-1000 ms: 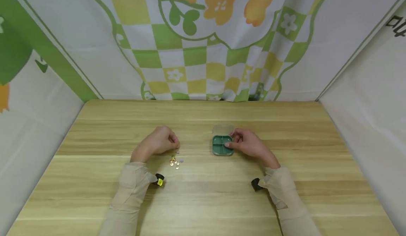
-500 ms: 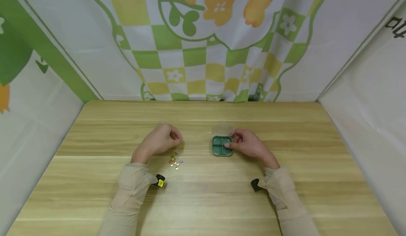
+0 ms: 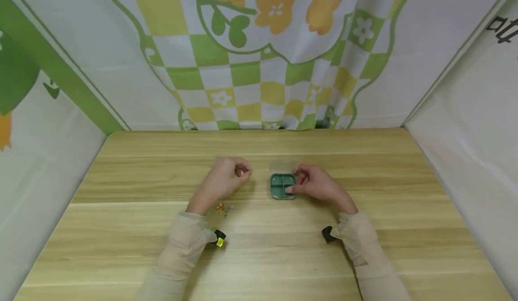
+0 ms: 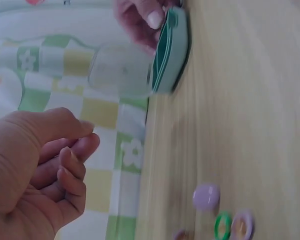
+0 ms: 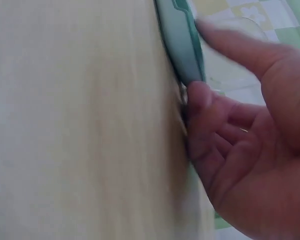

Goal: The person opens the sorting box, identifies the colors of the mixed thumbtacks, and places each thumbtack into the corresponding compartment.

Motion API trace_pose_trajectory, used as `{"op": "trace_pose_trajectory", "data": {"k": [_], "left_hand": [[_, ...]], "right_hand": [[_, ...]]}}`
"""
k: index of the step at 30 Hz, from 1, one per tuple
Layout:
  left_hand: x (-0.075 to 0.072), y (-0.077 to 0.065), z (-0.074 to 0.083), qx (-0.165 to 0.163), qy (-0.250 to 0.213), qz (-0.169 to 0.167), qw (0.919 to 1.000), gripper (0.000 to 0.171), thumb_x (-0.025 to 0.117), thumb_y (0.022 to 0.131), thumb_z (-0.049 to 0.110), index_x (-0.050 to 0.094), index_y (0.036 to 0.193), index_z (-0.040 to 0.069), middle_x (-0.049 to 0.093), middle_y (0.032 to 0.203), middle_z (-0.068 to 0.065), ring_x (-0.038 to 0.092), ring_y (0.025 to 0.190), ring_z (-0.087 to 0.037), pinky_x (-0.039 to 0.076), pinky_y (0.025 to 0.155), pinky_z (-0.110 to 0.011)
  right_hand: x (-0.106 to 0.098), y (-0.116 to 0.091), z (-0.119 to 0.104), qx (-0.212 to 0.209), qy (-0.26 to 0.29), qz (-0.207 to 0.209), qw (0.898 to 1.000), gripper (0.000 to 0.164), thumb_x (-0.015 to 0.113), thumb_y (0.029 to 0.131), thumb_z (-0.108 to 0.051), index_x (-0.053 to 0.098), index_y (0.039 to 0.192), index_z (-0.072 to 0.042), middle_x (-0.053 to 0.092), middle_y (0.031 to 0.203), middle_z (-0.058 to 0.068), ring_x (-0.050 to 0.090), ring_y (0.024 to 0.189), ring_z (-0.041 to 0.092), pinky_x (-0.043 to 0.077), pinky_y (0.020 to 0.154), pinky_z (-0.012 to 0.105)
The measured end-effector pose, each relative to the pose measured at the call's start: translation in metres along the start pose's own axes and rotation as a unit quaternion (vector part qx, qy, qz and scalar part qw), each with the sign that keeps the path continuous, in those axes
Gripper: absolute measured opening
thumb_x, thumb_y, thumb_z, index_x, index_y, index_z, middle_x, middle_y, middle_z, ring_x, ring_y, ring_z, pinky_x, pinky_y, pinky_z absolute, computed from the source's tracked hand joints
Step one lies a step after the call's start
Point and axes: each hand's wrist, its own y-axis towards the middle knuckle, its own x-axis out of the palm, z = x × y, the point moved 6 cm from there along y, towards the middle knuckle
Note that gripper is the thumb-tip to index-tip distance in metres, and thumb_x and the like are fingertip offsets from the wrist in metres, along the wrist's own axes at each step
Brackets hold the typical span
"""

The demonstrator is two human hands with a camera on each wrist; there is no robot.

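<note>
A small green pill box (image 3: 277, 180) with four-way dividers sits on the table, its clear lid (image 3: 282, 166) folded back. My right hand (image 3: 319, 184) grips its right side, thumb over the near rim and the other fingers curled beside it. To the left of the box, my left hand (image 3: 222, 179) is raised over the table with thumb and forefinger pinched together; the small thing between the tips is hidden by them. Below its wrist lies a cluster of tiny pieces, among them a purple disc (image 4: 206, 196), a green ring (image 4: 222, 226) and a purple ring (image 4: 241, 225).
The wood-grain table (image 3: 259, 256) runs back to a checked, flowered curtain (image 3: 251, 71). White cloth walls stand at left and right. A black wrist camera with a yellow mark (image 3: 220, 238) hangs at the left cuff, another black camera (image 3: 328, 234) at the right.
My left hand has risen from beside the tiny pieces and moved right, toward the pill box. The right hand has stayed on the box.
</note>
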Motion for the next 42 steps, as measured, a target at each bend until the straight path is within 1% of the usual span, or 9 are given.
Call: {"op": "trace_pose_trajectory", "data": {"k": [5, 7, 12, 16, 19, 28, 31, 35, 42], "left_hand": [[0.015, 0.001, 0.018, 0.028, 0.001, -0.009, 0.9996, 0.009, 0.072, 0.096, 0.011, 0.079, 0.098, 0.006, 0.072, 0.081, -0.001, 0.057, 0.073, -0.007, 0.049, 0.065, -0.021], [0.021, 0.001, 0.023, 0.036, -0.002, -0.014, 0.9993, 0.008, 0.073, 0.096, 0.011, 0.079, 0.097, 0.007, 0.071, 0.082, 0.0, 0.057, 0.073, -0.007, 0.049, 0.065, -0.021], [0.038, 0.003, 0.036, 0.065, 0.002, -0.022, 0.9977, 0.005, 0.073, 0.092, 0.007, 0.078, 0.093, 0.007, 0.07, 0.08, 0.0, 0.056, 0.071, -0.006, 0.048, 0.063, -0.018], [0.051, 0.008, 0.046, 0.1, 0.026, -0.027, 0.9943, 0.006, 0.072, 0.093, 0.005, 0.078, 0.094, 0.007, 0.072, 0.082, -0.001, 0.055, 0.071, -0.005, 0.047, 0.063, -0.017], [0.058, 0.012, 0.053, 0.114, 0.038, -0.023, 0.9925, 0.007, 0.073, 0.095, 0.008, 0.079, 0.097, 0.006, 0.074, 0.085, -0.002, 0.056, 0.071, -0.005, 0.047, 0.064, -0.017], [0.072, 0.021, 0.059, 0.121, 0.049, -0.011, 0.9914, 0.009, 0.072, 0.098, 0.009, 0.079, 0.102, 0.004, 0.08, 0.097, -0.005, 0.062, 0.078, -0.007, 0.052, 0.067, -0.019], [0.074, 0.024, 0.062, 0.119, 0.078, 0.009, 0.9898, 0.009, 0.072, 0.098, 0.01, 0.08, 0.1, 0.006, 0.08, 0.094, -0.004, 0.064, 0.075, -0.008, 0.052, 0.065, -0.022], [0.078, 0.028, 0.068, 0.117, 0.133, 0.036, 0.9836, 0.006, 0.075, 0.096, 0.012, 0.08, 0.094, 0.01, 0.08, 0.089, -0.002, 0.068, 0.072, -0.011, 0.054, 0.063, -0.027], [0.087, 0.033, 0.073, 0.106, 0.156, 0.028, 0.9817, 0.006, 0.075, 0.096, 0.014, 0.081, 0.094, 0.015, 0.079, 0.087, 0.002, 0.062, 0.068, -0.01, 0.051, 0.059, -0.029]], "right_hand": [[0.003, -0.003, -0.002, 0.015, -0.043, -0.032, 0.998, 0.07, 0.096, 0.075, -0.025, 0.056, 0.128, -0.003, 0.049, 0.087, 0.007, 0.044, 0.076, 0.018, 0.039, 0.068, 0.029], [0.005, -0.004, -0.003, 0.026, -0.062, -0.032, 0.997, 0.075, 0.098, 0.073, -0.027, 0.054, 0.129, -0.006, 0.046, 0.086, 0.007, 0.042, 0.076, 0.019, 0.037, 0.068, 0.031], [0.005, -0.003, -0.005, 0.028, -0.063, -0.015, 0.998, 0.074, 0.099, 0.071, -0.025, 0.054, 0.127, -0.007, 0.044, 0.083, 0.006, 0.041, 0.073, 0.02, 0.034, 0.067, 0.033], [0.002, -0.005, -0.003, 0.031, -0.052, -0.011, 0.998, 0.071, 0.098, 0.072, -0.023, 0.054, 0.126, -0.007, 0.044, 0.082, 0.004, 0.04, 0.072, 0.019, 0.034, 0.066, 0.032], [0.001, -0.005, -0.002, 0.032, -0.048, -0.01, 0.998, 0.07, 0.098, 0.072, -0.023, 0.055, 0.126, -0.009, 0.045, 0.082, 0.004, 0.04, 0.071, 0.018, 0.034, 0.066, 0.031], [0.002, -0.003, -0.002, 0.011, -0.056, -0.012, 0.998, 0.068, 0.098, 0.072, -0.025, 0.057, 0.123, -0.01, 0.048, 0.083, 0.003, 0.043, 0.072, 0.017, 0.036, 0.066, 0.029], [0.002, -0.002, -0.003, 0.011, -0.059, -0.011, 0.998, 0.067, 0.098, 0.072, -0.026, 0.057, 0.122, -0.011, 0.048, 0.083, 0.003, 0.043, 0.072, 0.017, 0.037, 0.067, 0.03], [0.003, -0.002, -0.001, 0.015, -0.055, -0.015, 0.998, 0.067, 0.098, 0.072, -0.027, 0.056, 0.123, -0.012, 0.049, 0.083, 0.003, 0.043, 0.071, 0.017, 0.037, 0.067, 0.031], [0.002, -0.003, 0.001, 0.008, -0.049, -0.013, 0.999, 0.065, 0.097, 0.074, -0.027, 0.058, 0.123, -0.014, 0.049, 0.082, 0.002, 0.043, 0.07, 0.017, 0.037, 0.066, 0.031]]}}
